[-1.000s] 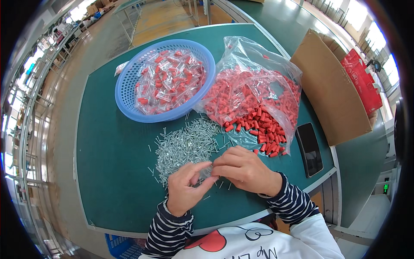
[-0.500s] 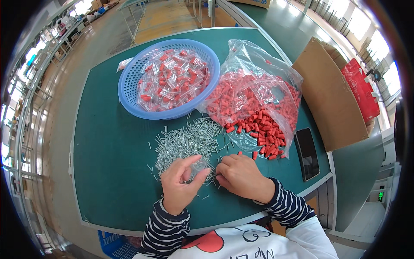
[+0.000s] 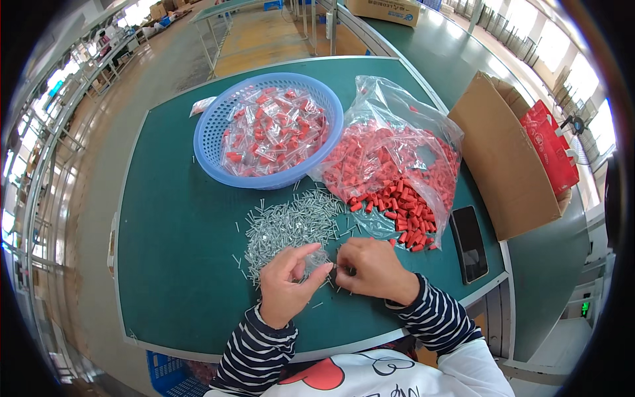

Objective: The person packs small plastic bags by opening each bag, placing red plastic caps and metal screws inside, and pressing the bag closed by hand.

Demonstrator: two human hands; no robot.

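Observation:
My left hand [image 3: 286, 283] is curled at the near edge of a pile of small silver screws [image 3: 284, 228]. Its thumb and fingers grip a small clear plastic bag [image 3: 317, 259]. My right hand [image 3: 376, 266] is close beside it, fingers bent into a pinch. A thin piece like a screw shows at its fingertips, facing the bag; the rest is hidden by the fingers. Beyond my right hand, red plastic sleeves [image 3: 413, 221] spill from a large clear bag [image 3: 377, 96]. A blue perforated basket [image 3: 204, 149] behind the screws holds several small clear packets with red sleeves in them.
A black phone [image 3: 469, 243] lies at the right edge of the green table [image 3: 172, 264]. Past it stand an open cardboard box [image 3: 499, 159] and a red bag [image 3: 549, 145]. A small packet [image 3: 202, 106] lies behind the basket. Below the table's near edge is a blue crate [image 3: 165, 374].
My right hand has come up from the screws at the pile's edge, its fingertips closer to the left hand. The left hand keeps its grip on the bag. The whole view has shifted slightly.

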